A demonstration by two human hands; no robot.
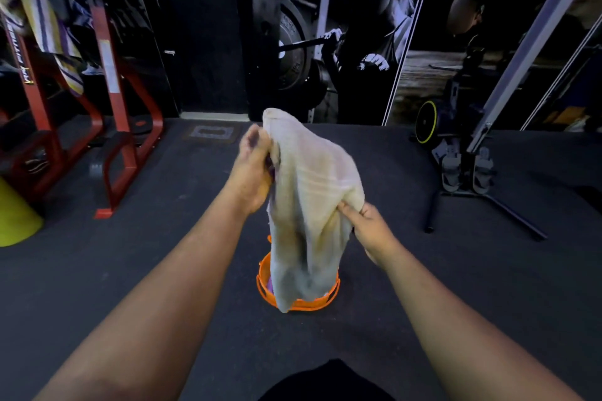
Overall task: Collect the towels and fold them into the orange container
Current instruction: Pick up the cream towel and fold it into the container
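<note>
A cream-white towel (309, 198) hangs in the air at the middle of the view. My left hand (255, 169) grips its upper left part, fingers curled into the cloth. My right hand (368, 226) pinches its lower right edge. The towel's bottom end drapes down over the orange container (265, 290), a round orange basket on the dark floor directly below. The towel hides most of the container's inside; a bit of purple shows at its left rim. A yellow and purple striped towel (49, 26) hangs on the red machine at the upper left.
A red gym machine (114, 127) stands at the left, with a yellow cone (16, 215) in front of it. An exercise bike (456, 153) with a long floor leg stands at the right. A squat rack with weight plates (293, 52) is at the back wall. The floor is dark rubber mat.
</note>
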